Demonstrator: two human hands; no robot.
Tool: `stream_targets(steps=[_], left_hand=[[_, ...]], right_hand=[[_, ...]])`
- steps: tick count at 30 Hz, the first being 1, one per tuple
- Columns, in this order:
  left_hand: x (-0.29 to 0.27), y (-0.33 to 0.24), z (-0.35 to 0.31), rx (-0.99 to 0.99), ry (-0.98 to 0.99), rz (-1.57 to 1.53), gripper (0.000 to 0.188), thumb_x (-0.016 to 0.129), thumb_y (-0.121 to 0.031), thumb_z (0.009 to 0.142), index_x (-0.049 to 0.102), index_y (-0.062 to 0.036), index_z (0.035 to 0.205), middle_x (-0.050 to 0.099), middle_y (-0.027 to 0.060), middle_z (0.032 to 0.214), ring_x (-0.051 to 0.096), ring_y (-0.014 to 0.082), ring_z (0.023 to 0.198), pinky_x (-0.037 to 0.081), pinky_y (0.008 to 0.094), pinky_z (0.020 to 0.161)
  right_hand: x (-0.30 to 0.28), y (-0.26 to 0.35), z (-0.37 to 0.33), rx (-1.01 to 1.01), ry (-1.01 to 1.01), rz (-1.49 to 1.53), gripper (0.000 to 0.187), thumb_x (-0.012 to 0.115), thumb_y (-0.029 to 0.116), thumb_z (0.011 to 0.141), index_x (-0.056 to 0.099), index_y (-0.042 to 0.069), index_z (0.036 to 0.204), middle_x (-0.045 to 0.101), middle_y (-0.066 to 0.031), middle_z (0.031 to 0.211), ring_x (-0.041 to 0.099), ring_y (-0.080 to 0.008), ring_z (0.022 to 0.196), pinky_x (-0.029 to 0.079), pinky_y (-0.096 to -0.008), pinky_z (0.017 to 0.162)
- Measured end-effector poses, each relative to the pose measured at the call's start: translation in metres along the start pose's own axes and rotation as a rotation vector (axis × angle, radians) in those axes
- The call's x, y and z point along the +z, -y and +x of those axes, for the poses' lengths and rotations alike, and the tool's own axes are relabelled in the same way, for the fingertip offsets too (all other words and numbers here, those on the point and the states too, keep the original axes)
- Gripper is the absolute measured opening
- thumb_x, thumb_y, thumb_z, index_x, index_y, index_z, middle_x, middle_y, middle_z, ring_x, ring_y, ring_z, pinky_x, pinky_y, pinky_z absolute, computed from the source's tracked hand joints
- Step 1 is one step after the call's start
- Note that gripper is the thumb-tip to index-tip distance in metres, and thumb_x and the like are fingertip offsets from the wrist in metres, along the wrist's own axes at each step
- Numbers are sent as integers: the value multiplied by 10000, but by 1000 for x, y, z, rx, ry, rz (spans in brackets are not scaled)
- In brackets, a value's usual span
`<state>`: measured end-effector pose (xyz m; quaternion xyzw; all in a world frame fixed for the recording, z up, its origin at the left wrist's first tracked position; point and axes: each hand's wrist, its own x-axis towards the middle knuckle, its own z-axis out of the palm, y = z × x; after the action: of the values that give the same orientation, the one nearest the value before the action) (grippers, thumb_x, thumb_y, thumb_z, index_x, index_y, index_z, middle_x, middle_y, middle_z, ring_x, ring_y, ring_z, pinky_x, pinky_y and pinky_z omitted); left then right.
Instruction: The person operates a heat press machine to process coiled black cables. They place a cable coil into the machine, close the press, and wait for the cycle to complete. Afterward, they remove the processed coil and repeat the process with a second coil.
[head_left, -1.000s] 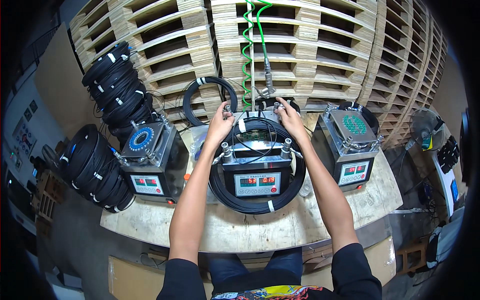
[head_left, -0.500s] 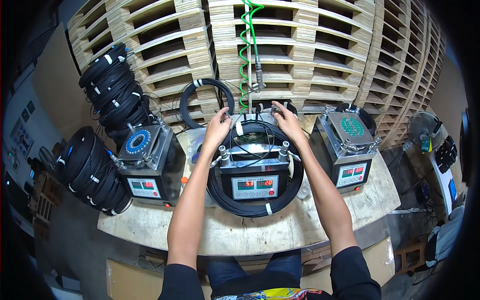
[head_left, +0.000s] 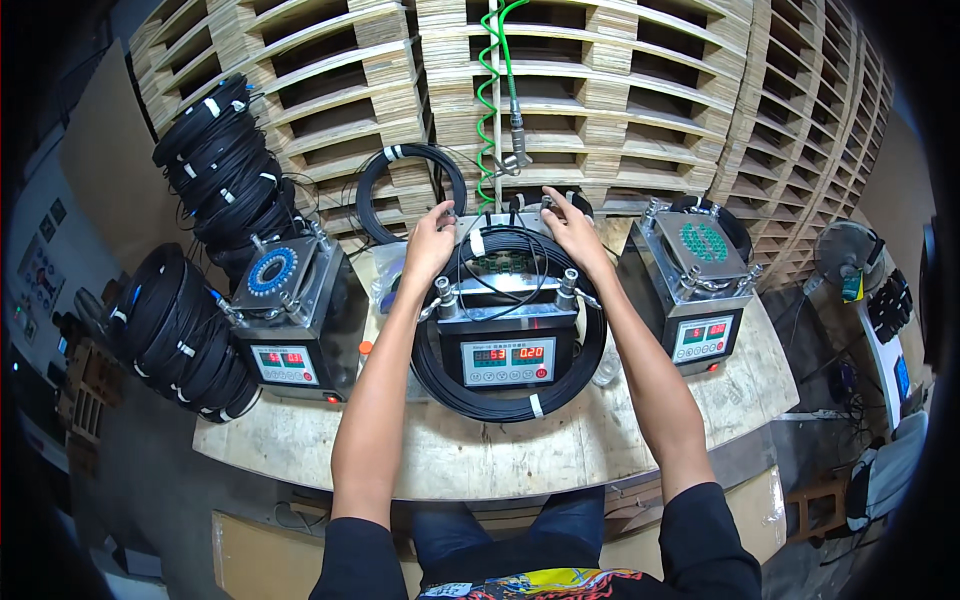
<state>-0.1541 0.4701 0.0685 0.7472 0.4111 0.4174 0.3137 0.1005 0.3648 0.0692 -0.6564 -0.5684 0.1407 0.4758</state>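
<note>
In front of me stands the middle tabletop machine (head_left: pixel 508 350), a dark box with a lit red display and a metal top plate. A large coil of black cable (head_left: pixel 490 412) hangs around it, tied with white bands. Loose cable ends cross over the plate. My left hand (head_left: pixel 432 243) is at the machine's back left corner, its fingers closed around a metal corner clamp. At the back right corner my right hand (head_left: pixel 575 230) pinches the matching clamp, which the fingers partly hide. Two front corner clamps (head_left: pixel 447 297) stand upright.
Similar machines stand at left (head_left: pixel 290 320) and right (head_left: pixel 700 290) on the wooden table (head_left: pixel 480 460). Tall stacks of cable coils (head_left: pixel 220 170) rise at far left. A green spiral air hose (head_left: pixel 487 90) with an air gun (head_left: pixel 516 150) hangs before the pallets (head_left: pixel 350 60). A fan (head_left: pixel 848 250) is at right.
Both hands stay at the back corners, shifting only slightly. The view tilts a little, so the table sits higher in the picture. The middle display's right-hand reading looks different.
</note>
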Motion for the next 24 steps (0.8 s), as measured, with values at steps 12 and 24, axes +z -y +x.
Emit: stream_targets(steps=[12, 24], left_hand=[[3, -7, -2, -27, 19, 4, 539, 575, -117, 906, 546, -125, 1444, 723, 145, 1176, 677, 235, 1108, 480, 323, 987], [-1, -7, -1, 19, 24, 23, 503, 585, -190, 867, 623, -70, 1354, 693, 248, 1202, 655, 359, 1169, 467, 381, 1033]], right_hand=[[2, -25, 9, -88, -23, 72, 522, 587, 243, 962, 507, 154, 1471, 658, -239, 1219, 629, -376, 1181, 456, -393, 1025], [3, -12, 2, -93, -22, 44, 555, 592, 316, 958, 501, 118, 1469, 650, -252, 1256, 635, -371, 1181, 459, -396, 1022]])
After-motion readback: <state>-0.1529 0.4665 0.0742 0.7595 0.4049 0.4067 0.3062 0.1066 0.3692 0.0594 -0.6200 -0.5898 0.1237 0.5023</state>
